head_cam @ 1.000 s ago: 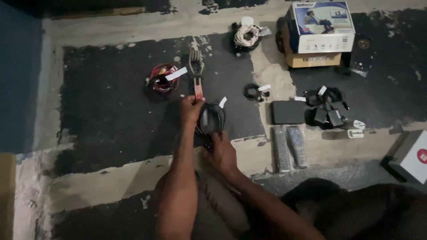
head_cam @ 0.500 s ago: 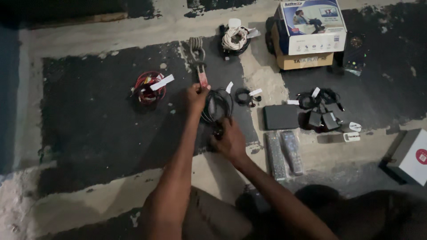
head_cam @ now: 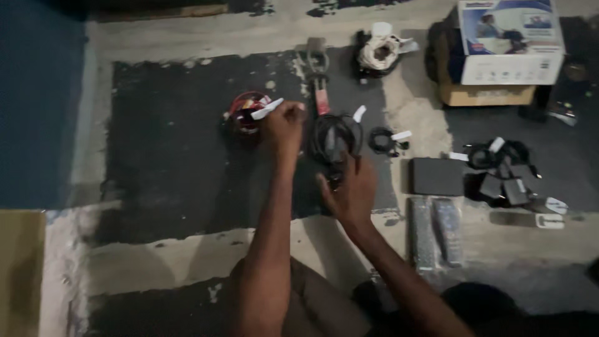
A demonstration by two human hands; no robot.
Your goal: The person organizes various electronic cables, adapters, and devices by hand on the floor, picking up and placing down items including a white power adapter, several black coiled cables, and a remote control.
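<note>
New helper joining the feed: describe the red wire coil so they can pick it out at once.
Start at the big dark floor patch. Near its upper middle, just beside the left hand, lies the red wire coil with a white tag. It is the only red bundle; the coil by the right hand is black.

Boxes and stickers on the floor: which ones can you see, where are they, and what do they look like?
Printed box: far right, white and blue with a picture, stacked on the carton.
Brown carton: under it, plain cardboard.
White tags: paper strips on the red cable coil, black cable coil and small black cable.
No screens show.
</note>
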